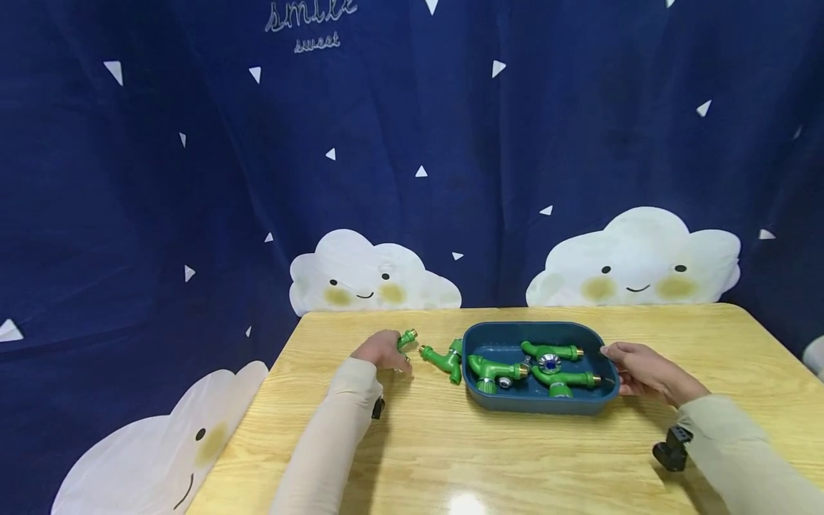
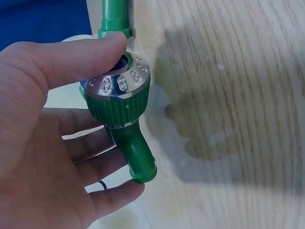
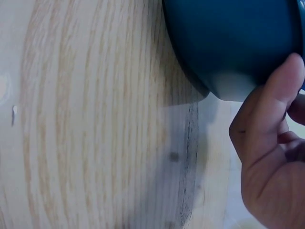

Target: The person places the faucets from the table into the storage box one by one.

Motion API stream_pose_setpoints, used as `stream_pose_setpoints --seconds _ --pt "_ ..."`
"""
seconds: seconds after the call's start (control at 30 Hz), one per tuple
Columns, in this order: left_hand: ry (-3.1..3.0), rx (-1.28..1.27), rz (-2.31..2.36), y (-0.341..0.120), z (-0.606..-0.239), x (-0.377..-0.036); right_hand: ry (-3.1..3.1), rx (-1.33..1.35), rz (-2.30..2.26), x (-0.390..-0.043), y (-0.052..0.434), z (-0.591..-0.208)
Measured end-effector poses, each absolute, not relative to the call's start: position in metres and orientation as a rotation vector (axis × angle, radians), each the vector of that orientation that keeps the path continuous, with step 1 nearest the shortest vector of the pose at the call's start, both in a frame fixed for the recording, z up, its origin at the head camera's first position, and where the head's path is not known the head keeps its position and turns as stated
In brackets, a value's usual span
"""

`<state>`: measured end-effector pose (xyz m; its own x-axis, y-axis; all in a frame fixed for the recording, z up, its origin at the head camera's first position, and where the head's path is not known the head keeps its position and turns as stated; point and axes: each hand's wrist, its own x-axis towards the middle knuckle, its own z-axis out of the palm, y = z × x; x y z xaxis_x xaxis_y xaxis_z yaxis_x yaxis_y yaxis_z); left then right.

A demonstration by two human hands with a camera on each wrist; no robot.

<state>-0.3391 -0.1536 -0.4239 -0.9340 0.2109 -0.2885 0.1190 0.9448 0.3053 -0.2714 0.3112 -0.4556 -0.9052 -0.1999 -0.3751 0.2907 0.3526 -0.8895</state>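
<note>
My left hand point(image 1: 384, 352) holds a green plastic tap point(image 2: 133, 148) over the left part of the table. In the left wrist view the thumb presses on the tap's silver-capped knob, while the fingers lie behind its body. A second green tap point(image 1: 444, 360) with a brass-coloured threaded end lies between that hand and a dark blue basin point(image 1: 537, 405). Several more green taps point(image 1: 498, 370) lie inside the basin. At the basin's right end, my right hand point(image 1: 650, 373) grips the wall, its thumb at the rim and the other fingers curled on the outside.
The light wooden table point(image 1: 425, 458) reaches back to a dark blue curtain point(image 1: 399, 129) printed with white triangles and smiling clouds. A small black device point(image 1: 672, 449) sits at the right wrist.
</note>
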Motion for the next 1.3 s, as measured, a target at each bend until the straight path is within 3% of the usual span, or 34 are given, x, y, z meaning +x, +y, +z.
stream_pose_setpoints --seconds 1.0,1.3 --pt "2.763 0.300 0.715 -0.158 -0.413 -0.333 2.147 0.112 -1.599 -0.272 0.313 -0.454" --pt "2.806 0.455 0.710 -0.144 -0.392 -0.328 2.145 0.129 -1.597 -0.270 0.312 -0.454"
